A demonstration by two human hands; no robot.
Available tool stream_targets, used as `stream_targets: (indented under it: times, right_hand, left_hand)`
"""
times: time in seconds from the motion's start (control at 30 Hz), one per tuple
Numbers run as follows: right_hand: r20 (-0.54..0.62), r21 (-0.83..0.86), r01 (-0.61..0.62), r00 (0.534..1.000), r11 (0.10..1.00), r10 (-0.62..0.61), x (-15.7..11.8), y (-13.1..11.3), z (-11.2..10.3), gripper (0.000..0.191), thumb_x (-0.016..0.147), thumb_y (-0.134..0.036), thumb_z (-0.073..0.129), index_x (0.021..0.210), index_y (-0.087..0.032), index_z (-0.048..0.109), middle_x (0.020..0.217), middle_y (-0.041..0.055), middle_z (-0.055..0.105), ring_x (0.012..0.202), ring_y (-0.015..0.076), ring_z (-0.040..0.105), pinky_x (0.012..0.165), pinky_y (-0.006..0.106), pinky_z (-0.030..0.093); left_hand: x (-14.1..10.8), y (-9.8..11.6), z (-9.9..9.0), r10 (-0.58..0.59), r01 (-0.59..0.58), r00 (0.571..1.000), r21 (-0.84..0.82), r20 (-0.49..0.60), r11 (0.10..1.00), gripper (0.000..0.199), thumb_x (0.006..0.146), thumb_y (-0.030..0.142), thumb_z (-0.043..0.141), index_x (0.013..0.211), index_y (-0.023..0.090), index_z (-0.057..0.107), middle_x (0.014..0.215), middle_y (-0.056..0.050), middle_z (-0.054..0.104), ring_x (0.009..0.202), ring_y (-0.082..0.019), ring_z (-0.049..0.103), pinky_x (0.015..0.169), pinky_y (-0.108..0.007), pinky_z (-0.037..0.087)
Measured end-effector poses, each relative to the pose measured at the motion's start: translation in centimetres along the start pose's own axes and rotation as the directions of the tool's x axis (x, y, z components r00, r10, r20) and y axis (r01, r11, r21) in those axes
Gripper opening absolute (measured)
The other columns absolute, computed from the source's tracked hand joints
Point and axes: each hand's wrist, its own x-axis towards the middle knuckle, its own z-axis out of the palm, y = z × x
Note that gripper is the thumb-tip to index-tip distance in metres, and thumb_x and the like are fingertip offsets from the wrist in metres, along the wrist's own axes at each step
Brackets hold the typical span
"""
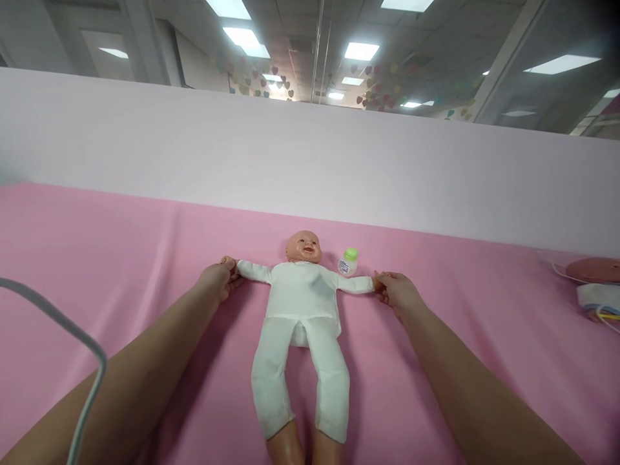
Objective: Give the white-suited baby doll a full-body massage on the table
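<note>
A baby doll [303, 294] with a white cloth body lies on its back on a pink sheet [411, 400], its head toward the wall. Both of its arms are stretched out sideways. My left hand [220, 279] is closed around the doll's hand at the left, and my right hand [396, 290] pinches the doll's other hand at the right. The doll's feet are cut off by the bottom edge of the view. Beside its head, above the right-hand arm, lies a small clear bottle [347, 266] with a green cap.
A low white wall [310, 161] runs behind the sheet, with glass above it. At the far right edge lie a brown rounded object [595, 270] and a folded white cloth item [591, 297]. A grey cable [90, 342] crosses the lower left.
</note>
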Motion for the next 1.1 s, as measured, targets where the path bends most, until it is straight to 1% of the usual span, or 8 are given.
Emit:
stream_targets:
  times: [0.3,0.4,0.5,0.63,0.73,0.8,0.9,1.1]
  right_hand:
    - [0.030,0.013,-0.203,0.979,0.979,0.203,-0.4,-0.6,0.5,0.035,0.071,-0.038,0.086,0.091,-0.019,0.064,0.088,0.0080,0.072,0.080,0.0238,0.074,0.069,0.037,0.067]
    - [-0.107,0.129,-0.041,0.993,0.991,0.055,-1.6,-2.0,1.6,0.046,0.075,-0.041,0.084,0.109,-0.020,0.060,0.103,0.0092,0.073,0.093,0.0255,0.075,0.078,0.042,0.068]
    - [-0.130,0.003,0.260,0.957,0.966,-0.258,-4.1,-3.7,3.0,0.055,0.082,-0.046,0.080,0.126,-0.023,0.058,0.117,0.0089,0.073,0.103,0.0250,0.074,0.091,0.046,0.065]
    - [0.126,-0.171,0.576,0.818,0.800,-0.562,-8.4,-5.1,5.1,0.044,0.088,-0.040,0.076,0.127,-0.025,0.062,0.116,0.0072,0.073,0.098,0.0232,0.074,0.092,0.043,0.064]
    - [0.458,-0.240,0.826,0.559,0.510,-0.691,-10.7,-5.2,6.2,0.025,0.092,-0.022,0.064,0.117,-0.025,0.068,0.110,0.0062,0.075,0.098,0.0239,0.073,0.090,0.042,0.062]
    - [0.604,-0.211,0.925,0.378,0.316,-0.702,-11.5,-5.1,6.7,0.029,0.092,-0.013,0.058,0.116,-0.024,0.070,0.111,0.0073,0.076,0.103,0.0251,0.071,0.091,0.042,0.061]
    - [0.679,-0.171,0.970,0.242,0.171,-0.693,-11.9,-4.9,7.3,0.034,0.093,-0.007,0.054,0.118,-0.022,0.071,0.114,0.0099,0.075,0.106,0.0259,0.070,0.094,0.044,0.060]
    - [0.706,-0.169,0.975,0.221,0.142,-0.673,-12.0,-4.5,7.9,0.035,0.095,-0.006,0.052,0.119,-0.023,0.072,0.115,0.0097,0.075,0.108,0.0262,0.069,0.095,0.046,0.060]
  left_hand:
    - [-0.8,-0.1,0.3,0.092,-0.088,0.995,0.077,-0.042,0.993,0.019,0.082,0.022,0.077,0.089,0.019,0.060,0.080,-0.002,0.064,0.065,-0.014,0.066,0.073,-0.036,0.064]
    - [-2.9,0.3,0.9,0.316,-0.312,0.949,0.225,0.021,0.923,0.026,0.082,0.030,0.077,0.102,0.021,0.063,0.099,-0.006,0.070,0.083,-0.021,0.072,0.076,-0.038,0.063]
    - [-6.2,0.5,1.7,0.521,-0.542,0.836,0.400,0.170,0.739,0.035,0.087,0.040,0.072,0.118,0.025,0.065,0.111,-0.007,0.073,0.097,-0.024,0.072,0.082,-0.037,0.060]
    - [-10.4,-0.2,2.7,0.612,-0.798,0.589,0.501,0.528,0.336,0.028,0.096,0.040,0.062,0.120,0.028,0.068,0.112,-0.003,0.076,0.100,-0.023,0.072,0.089,-0.036,0.056]
    - [-11.8,-1.2,3.0,0.517,-0.908,0.355,0.418,0.779,-0.007,0.026,0.099,0.036,0.057,0.119,0.025,0.071,0.115,-0.005,0.077,0.107,-0.026,0.071,0.097,-0.041,0.052]
    - [-11.9,-1.7,3.2,0.443,-0.927,0.254,0.347,0.860,-0.142,0.027,0.099,0.029,0.057,0.122,0.024,0.071,0.121,-0.007,0.076,0.112,-0.027,0.069,0.102,-0.044,0.049]
    - [-11.7,-2.1,3.3,0.383,-0.913,0.207,0.318,0.900,-0.255,0.031,0.099,0.025,0.056,0.127,0.023,0.070,0.125,-0.008,0.075,0.116,-0.029,0.068,0.105,-0.048,0.047]
    - [-11.8,-2.1,3.6,0.303,-0.907,0.167,0.267,0.938,-0.326,0.034,0.098,0.018,0.053,0.127,0.023,0.070,0.127,-0.008,0.074,0.118,-0.029,0.065,0.104,-0.046,0.047]
